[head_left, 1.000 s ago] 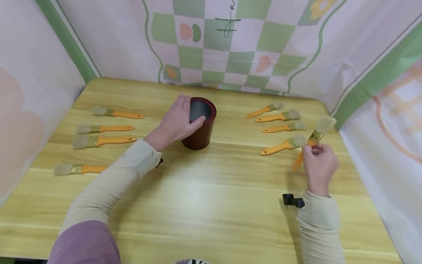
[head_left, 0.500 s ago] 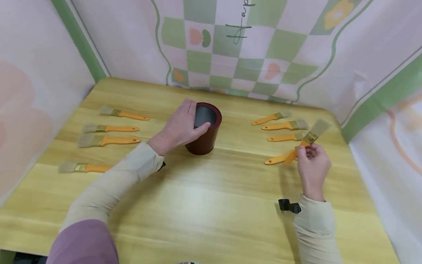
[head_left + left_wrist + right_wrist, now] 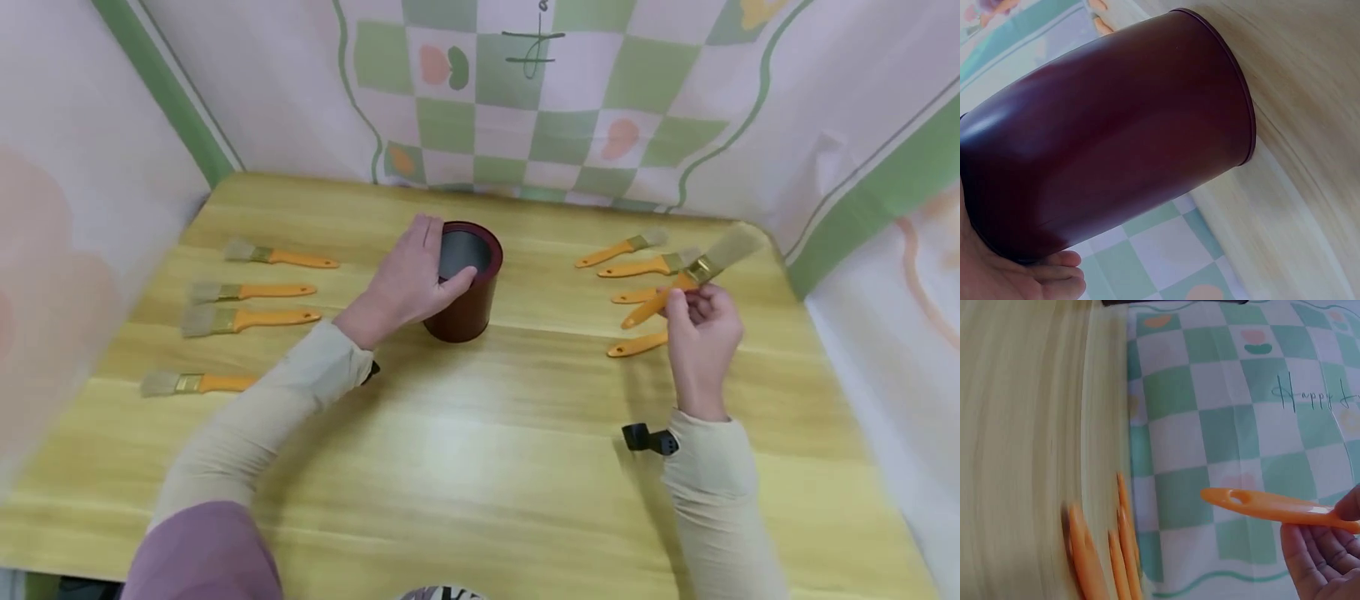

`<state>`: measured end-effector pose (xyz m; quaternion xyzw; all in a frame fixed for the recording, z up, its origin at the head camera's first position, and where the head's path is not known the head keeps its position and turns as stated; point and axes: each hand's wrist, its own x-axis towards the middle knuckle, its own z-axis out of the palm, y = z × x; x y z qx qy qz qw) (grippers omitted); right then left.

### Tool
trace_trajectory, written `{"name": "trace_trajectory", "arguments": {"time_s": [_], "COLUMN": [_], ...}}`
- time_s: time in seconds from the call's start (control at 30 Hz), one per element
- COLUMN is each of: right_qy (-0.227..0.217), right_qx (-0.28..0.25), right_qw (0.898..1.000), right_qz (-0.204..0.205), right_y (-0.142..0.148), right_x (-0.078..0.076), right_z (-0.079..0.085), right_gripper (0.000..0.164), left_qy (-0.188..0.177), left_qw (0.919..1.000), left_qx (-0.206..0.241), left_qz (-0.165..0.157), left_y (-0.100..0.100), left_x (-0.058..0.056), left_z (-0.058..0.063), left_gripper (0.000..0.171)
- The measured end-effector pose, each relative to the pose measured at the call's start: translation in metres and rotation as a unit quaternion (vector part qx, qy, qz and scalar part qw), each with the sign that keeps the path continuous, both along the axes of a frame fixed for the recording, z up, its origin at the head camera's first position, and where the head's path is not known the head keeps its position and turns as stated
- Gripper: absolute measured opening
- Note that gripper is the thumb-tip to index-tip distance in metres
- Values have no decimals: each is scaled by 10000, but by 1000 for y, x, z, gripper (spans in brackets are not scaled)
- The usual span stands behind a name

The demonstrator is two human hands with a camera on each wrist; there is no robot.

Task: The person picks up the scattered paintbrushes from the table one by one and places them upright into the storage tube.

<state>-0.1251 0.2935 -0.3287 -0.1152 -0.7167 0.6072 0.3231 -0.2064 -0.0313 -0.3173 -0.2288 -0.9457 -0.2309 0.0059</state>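
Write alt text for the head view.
A person's right grip holds an orange-handled paintbrush above a wooden table while the left grip holds a dark red cup. Four similar paintbrushes lie left of the cup and four others lie right of it.

You've got a wide lane over the counter (image 3: 540, 400) between the cup (image 3: 461, 315) and your right grip (image 3: 703, 348). Your left grip (image 3: 405, 279) blocks the rim's (image 3: 495, 253) left side though, and four brushes (image 3: 633, 268) crowd the space near your lifted brush (image 3: 700, 269).
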Motion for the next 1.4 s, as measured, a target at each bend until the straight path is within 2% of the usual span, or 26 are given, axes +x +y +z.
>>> {"name": "trace_trajectory", "arguments": {"time_s": [0.1, 0.2, 0.27, 0.33, 0.4, 0.5, 0.6, 0.67, 0.73, 0.97, 1.17, 1.4], "right_qy": [325, 617, 925, 1236, 1417, 1408, 1372, 1433, 1559, 1791, 1901, 1843], "right_qx": [-374, -677, -912, -1254, -1379, -975, -256, 36, 119, 141, 238, 372], "right_qw": [9977, 9932, 9876, 9778, 9699, 9687, 9668, 9623, 9583, 9569, 9540, 9578], "right_qz": [453, 712, 877, 1137, 1420, 1794, 2141, 2311, 2390, 2282, 2306, 2176], "right_y": [-12, -22, -27, -34, -45, -64, -82, -92, -101, -124, -138, -145], "right_x": [-9, -15, -18, -21, -24, -29, -36, -42, -47, -60, -64, -66], "right_z": [3, 11, 20, 30, 39, 42, 36, 31, 30, 34, 38, 39], "right_gripper": [9, 7, 6, 7, 9, 13, 16, 14, 13, 10, 9, 12], "left_qy": [92, 280, 434, 508, 561, 626, 591, 559, 500, 327, 474, 505], "left_qw": [9999, 9995, 9988, 9985, 9981, 9977, 9978, 9979, 9982, 9994, 9988, 9987], "left_qx": [62, 156, 206, 208, 226, 257, 314, 340, 324, 105, 107, -35], "left_qz": [44, 13, -51, -65, -64, -38, 5, 36, 58, 92, 97, 75], "left_y": [-1, 1, 3, 3, 2, 0, -4, -6, -8, -13, -13, -12], "left_x": [0, -1, -4, -5, -6, -8, -9, -10, -10, -9, -10, -11], "left_z": [-2, -4, -4, -3, -3, -3, -5, -6, -6, -10, -11, -8], "left_gripper": [84, 82, 80, 78, 75, 71, 71, 70, 70, 75, 74, 76]}}
